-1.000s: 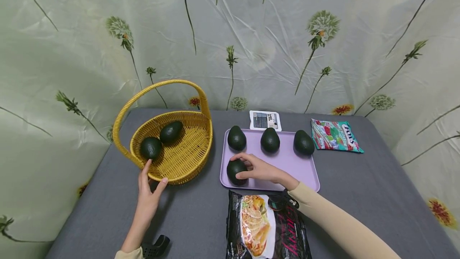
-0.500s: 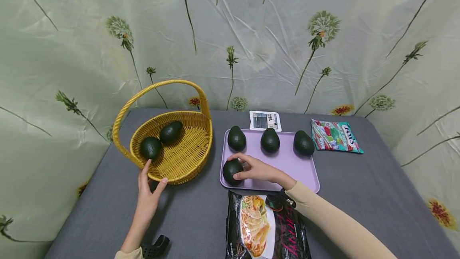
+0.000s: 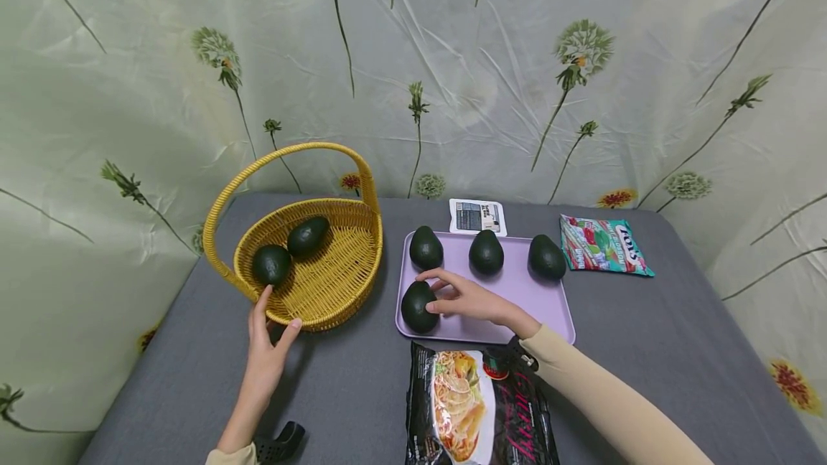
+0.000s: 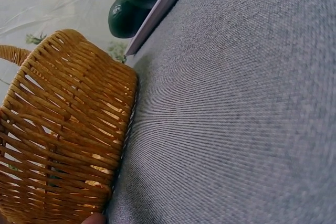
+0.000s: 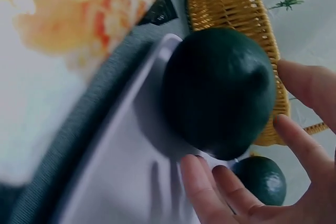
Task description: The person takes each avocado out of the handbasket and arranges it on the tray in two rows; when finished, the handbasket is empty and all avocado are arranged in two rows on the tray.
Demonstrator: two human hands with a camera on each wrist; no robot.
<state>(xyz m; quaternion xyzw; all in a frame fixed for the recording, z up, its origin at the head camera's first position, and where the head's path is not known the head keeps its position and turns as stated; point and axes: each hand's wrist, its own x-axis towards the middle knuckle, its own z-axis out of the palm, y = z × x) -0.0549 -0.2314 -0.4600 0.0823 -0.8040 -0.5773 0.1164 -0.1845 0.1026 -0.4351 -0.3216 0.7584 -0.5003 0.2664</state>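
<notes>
My right hand [image 3: 468, 300] is at a dark green avocado [image 3: 418, 308] on the front left of a lilac tray [image 3: 517, 307]. In the right wrist view, the fingers [image 5: 202, 190] are spread around this avocado [image 5: 218, 90] rather than wrapped on it. Behind it on the tray stand three more avocados: left [image 3: 426, 248], middle [image 3: 486, 252] and right [image 3: 546, 257]. My left hand [image 3: 263, 354], fingers extended, touches the front rim of a yellow wicker basket [image 3: 336, 285]. Two avocados lie inside the basket, one near the handle [image 3: 271, 265] and one behind [image 3: 308, 237].
A black noodle packet [image 3: 481, 407] lies in front of the tray. A white labelled pack [image 3: 477, 217] sits behind it, and a teal candy bag [image 3: 605, 244] lies to its right. Grey cloth [image 3: 349, 393] covers the table; a flowered curtain [image 3: 491, 77] hangs behind.
The front avocado has shifted slightly left on the tray and turned more upright. My right fingers have loosened from it and drawn back a little to the right. The left hand has stayed put.
</notes>
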